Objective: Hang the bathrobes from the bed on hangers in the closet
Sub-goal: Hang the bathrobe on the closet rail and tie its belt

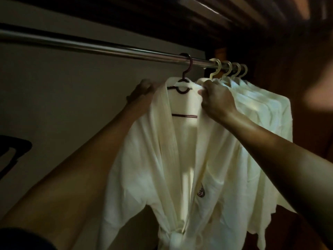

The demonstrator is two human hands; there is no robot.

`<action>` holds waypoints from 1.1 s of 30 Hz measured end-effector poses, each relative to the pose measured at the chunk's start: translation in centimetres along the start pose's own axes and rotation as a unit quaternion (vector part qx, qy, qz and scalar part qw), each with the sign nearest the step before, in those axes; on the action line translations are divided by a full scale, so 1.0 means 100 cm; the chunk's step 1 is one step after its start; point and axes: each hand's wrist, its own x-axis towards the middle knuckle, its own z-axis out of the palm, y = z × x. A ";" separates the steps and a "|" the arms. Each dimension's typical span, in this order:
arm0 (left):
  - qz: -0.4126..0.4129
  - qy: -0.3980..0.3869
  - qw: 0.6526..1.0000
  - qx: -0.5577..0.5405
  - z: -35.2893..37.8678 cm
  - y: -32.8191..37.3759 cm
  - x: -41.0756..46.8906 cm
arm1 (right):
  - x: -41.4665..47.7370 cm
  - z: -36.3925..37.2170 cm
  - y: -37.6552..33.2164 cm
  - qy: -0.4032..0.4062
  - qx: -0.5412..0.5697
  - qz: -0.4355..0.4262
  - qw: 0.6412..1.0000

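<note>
I am squaring the bathrobe (162,159) on its dark hanger (182,91), which is hooked on the rod (90,46) just beside the other robes (261,105). Tugging both shoulders evenly should centre the collar. Both arms are reaching up. My left hand (142,91) is curling its fingers round the shoulder cloth, and my right hand (216,101) is pinching the collar.

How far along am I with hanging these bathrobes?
Done: four robes on cream hangers at the right end of the rod. In hand: a fifth robe, its dark hanger already hooked on; left hand and right hand hold its shoulders. Left: cannot tell whether more remain.
</note>
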 end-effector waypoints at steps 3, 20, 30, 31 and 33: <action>-0.091 0.012 0.994 -0.052 0.006 -0.079 -0.029 | 0.004 0.001 0.002 0.001 0.004 0.001 1.000; 0.127 0.039 0.988 -0.079 0.053 0.032 -0.057 | 0.005 0.007 0.012 0.007 0.043 0.049 0.998; 0.182 -0.041 0.982 -0.016 0.096 0.038 -0.068 | -0.071 -0.034 0.067 -0.176 0.060 0.086 0.979; 0.163 -0.044 0.985 -0.012 0.094 0.037 -0.066 | -0.081 -0.033 0.077 -0.189 0.070 0.111 0.973; 0.136 -0.029 0.990 -0.012 0.091 0.034 -0.061 | -0.095 -0.034 0.093 -0.227 0.033 0.129 0.965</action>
